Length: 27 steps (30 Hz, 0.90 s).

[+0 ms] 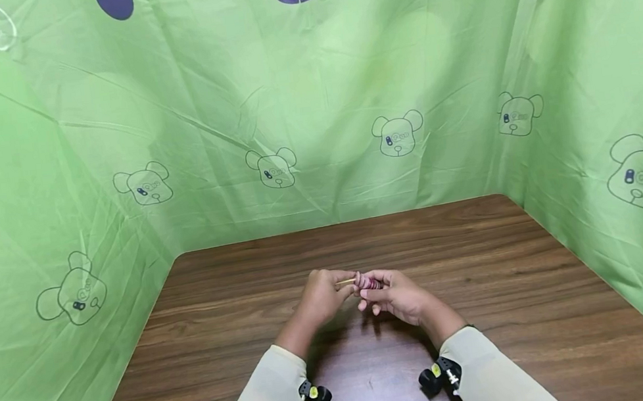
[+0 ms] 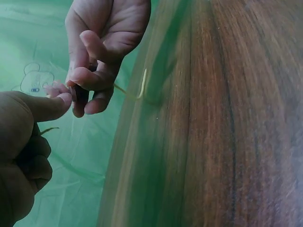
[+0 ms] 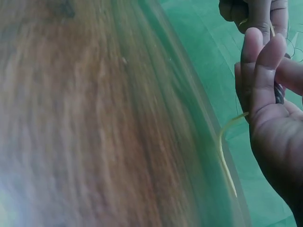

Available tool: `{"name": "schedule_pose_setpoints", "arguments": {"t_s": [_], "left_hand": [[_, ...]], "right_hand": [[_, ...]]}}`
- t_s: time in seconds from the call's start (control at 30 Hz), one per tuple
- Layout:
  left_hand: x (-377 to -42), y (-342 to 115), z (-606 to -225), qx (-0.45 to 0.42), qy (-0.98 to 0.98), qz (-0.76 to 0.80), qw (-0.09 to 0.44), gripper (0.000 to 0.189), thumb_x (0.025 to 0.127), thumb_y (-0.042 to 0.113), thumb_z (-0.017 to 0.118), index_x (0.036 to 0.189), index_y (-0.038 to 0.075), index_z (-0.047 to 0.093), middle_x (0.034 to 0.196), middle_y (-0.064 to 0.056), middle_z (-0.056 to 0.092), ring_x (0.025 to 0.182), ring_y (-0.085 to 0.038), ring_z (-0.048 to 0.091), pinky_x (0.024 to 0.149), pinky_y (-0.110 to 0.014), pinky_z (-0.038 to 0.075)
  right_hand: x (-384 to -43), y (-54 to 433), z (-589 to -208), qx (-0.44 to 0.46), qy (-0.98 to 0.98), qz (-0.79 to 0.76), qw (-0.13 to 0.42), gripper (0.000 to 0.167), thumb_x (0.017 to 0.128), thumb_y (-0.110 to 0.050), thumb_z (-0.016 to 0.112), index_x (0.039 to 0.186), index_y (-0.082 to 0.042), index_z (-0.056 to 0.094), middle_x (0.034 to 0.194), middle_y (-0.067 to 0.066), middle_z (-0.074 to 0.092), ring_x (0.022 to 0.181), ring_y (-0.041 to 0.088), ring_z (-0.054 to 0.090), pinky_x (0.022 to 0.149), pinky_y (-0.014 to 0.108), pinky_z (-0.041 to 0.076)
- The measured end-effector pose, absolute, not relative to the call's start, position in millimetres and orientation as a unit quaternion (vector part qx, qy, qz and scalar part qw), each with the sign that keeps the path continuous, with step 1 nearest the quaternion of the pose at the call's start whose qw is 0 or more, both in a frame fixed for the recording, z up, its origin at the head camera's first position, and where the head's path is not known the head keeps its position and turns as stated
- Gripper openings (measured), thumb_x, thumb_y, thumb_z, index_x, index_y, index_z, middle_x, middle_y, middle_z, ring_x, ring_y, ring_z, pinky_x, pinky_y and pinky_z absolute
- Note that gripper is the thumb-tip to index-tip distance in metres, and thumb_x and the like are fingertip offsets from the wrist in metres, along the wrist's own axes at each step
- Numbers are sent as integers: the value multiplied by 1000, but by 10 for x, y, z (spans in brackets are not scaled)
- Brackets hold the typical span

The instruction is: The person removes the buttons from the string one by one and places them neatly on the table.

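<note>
Above the desk we see the coil between our hands, its long axis roughly side to side, nearer the right hand, whose fingers curl round it, while the left hand pinches the cord leaving its left end
</note>
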<state>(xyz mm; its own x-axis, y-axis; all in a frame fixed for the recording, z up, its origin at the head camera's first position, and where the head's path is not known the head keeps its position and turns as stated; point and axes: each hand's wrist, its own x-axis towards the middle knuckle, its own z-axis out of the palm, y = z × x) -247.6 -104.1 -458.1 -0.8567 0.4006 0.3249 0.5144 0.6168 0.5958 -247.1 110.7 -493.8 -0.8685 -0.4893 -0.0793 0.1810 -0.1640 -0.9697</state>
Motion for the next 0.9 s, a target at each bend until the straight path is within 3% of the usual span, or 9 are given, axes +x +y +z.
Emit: {"name": "schedule_pose_setpoints", "arguments": {"t_s": [0.23, 0.47, 0.63, 0.7, 0.8, 0.9], "left_hand": [[-2468, -1063, -4586, -273, -895, -339, 92, 25, 94, 10, 84, 119, 7, 84, 116, -13, 83, 109, -29, 82, 96, -42, 65], [-2458, -1078, -4640, -275, -883, -364, 110, 22, 93, 8, 85, 115, 6, 85, 113, -13, 84, 104, -27, 83, 90, -40, 66], [-2442, -1091, -4688, -278, -872, -389, 109, 23, 92, 8, 87, 115, 4, 85, 113, -13, 84, 103, -25, 83, 87, -31, 66], [-2440, -1103, -4710, -278, -870, -391, 113, 28, 91, 10, 88, 117, 3, 84, 102, -13, 85, 90, -20, 82, 79, -24, 64], [-2435, -1124, -4734, -273, -868, -399, 115, 36, 89, 12, 91, 121, 1, 82, 86, -11, 76, 72, -12, 68, 67, -19, 54], [-2420, -1152, -4745, -269, -866, -408, 105, 44, 86, 12, 93, 126, 1, 80, 84, -9, 68, 67, -11, 56, 61, -19, 47]], "right_hand": [[-2465, 1112, -4947, -134, 562, -782, 235, 21, 108, -2, 64, 128, -3, 64, 118, 4, 76, 90, 12, 78, 72, 20, 61], [-2450, 1095, -4921, -125, 569, -780, 230, 15, 109, -9, 65, 124, -9, 69, 115, 2, 78, 85, 9, 75, 64, 18, 57], [-2451, 1088, -4925, -118, 578, -773, 233, 16, 109, -9, 64, 123, -10, 70, 109, -1, 79, 79, 9, 72, 58, 17, 52], [-2446, 1094, -4924, -118, 578, -772, 235, 16, 109, -8, 63, 124, -8, 69, 107, -1, 78, 77, 9, 71, 56, 17, 49], [-2429, 1107, -4910, -119, 577, -772, 239, 14, 109, -8, 61, 119, -7, 69, 102, -1, 76, 73, 8, 69, 53, 16, 45], [-2418, 1128, -4897, -123, 579, -769, 242, 14, 107, -7, 59, 114, -8, 71, 98, -1, 78, 67, 7, 67, 50, 15, 45]]}}
